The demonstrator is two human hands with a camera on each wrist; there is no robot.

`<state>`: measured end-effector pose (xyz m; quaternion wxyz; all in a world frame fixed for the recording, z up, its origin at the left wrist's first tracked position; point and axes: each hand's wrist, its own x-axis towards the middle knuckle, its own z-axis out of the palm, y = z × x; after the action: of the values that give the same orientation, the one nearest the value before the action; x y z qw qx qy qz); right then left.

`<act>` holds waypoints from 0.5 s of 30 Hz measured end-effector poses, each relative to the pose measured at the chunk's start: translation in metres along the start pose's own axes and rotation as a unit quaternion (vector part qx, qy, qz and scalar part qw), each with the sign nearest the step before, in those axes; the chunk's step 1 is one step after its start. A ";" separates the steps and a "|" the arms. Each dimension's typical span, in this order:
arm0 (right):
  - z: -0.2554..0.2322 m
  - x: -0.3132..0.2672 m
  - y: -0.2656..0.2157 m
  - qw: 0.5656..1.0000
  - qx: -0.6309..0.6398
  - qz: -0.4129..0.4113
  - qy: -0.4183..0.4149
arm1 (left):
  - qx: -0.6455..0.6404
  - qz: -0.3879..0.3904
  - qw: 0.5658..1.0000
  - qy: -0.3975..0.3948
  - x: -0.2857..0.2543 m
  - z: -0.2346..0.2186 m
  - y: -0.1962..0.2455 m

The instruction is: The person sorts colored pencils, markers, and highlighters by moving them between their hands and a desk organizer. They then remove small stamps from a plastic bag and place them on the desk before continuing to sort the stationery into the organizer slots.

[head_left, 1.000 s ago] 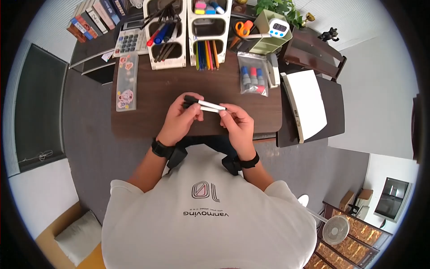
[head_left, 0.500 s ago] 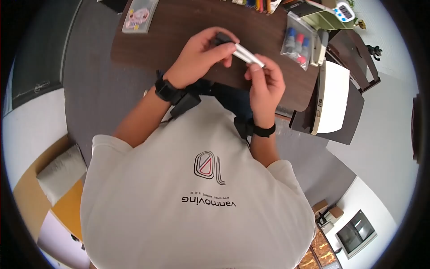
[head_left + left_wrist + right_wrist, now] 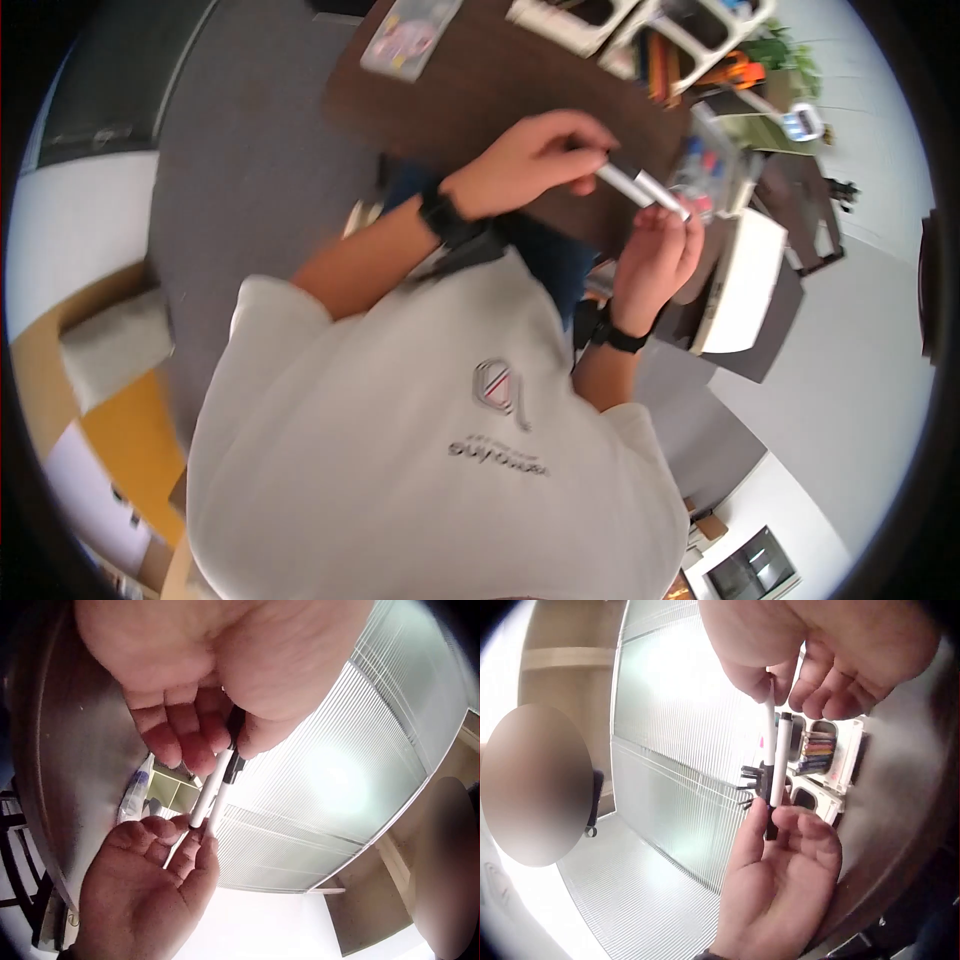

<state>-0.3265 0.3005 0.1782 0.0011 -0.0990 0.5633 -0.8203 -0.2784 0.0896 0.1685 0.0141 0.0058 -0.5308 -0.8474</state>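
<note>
Two slim white markers with black caps are held over the desk's near edge. My left hand point(image 3: 545, 155) pinches one marker point(image 3: 782, 757) by its capped end between thumb and fingers. My right hand point(image 3: 655, 260) pinches the plain white end of the other marker point(image 3: 770, 724). The markers lie side by side, offset lengthwise. The second marker's black cap point(image 3: 235, 769) sits just past my left fingertips, beside the first marker's white body point(image 3: 210, 787). The first one's black end point(image 3: 196, 823) reaches close to my right fingertips. My left fingers hide part of its cap.
A wooden desk point(image 3: 480, 80) spreads below my hands. White pen organizers point(image 3: 560, 25) stand at its back, with coloured pencils point(image 3: 657, 65). A clear bag of bottles point(image 3: 705, 165) lies at the right, near a white box-like object point(image 3: 745, 280). A clear stickered case point(image 3: 410, 40) lies at the left.
The two markers, earlier bundled with both caps in my left hand, are now offset lengthwise, one shifted toward my right hand. The head view has turned and blurred.
</note>
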 end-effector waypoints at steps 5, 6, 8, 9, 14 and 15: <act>0.026 0.049 -0.053 0.970 -0.163 -0.179 0.005 | -0.116 -0.021 0.993 0.003 -0.001 0.001 -0.006; 0.042 0.061 -0.066 0.956 -0.228 -0.182 0.024 | -0.116 -0.005 0.993 -0.018 0.002 0.000 -0.006; 0.055 0.100 -0.064 0.906 -0.341 -0.248 -0.016 | -0.085 -0.024 0.996 -0.017 0.002 -0.003 -0.008; 0.065 0.117 -0.062 0.855 -0.414 -0.309 -0.031 | -0.083 -0.023 0.996 -0.014 0.001 -0.002 -0.008; 0.097 0.171 -0.033 0.701 -0.563 -0.419 -0.129 | -0.069 -0.016 0.997 -0.007 0.001 -0.001 -0.003; 0.099 0.176 -0.027 0.691 -0.566 -0.423 -0.153 | -0.069 -0.009 0.998 -0.005 0.000 -0.001 -0.002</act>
<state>-0.4797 0.1989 0.2660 -0.3156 -0.4326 0.8118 -0.2328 -0.2787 0.0900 0.1662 0.0042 0.0048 -0.4708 -0.8822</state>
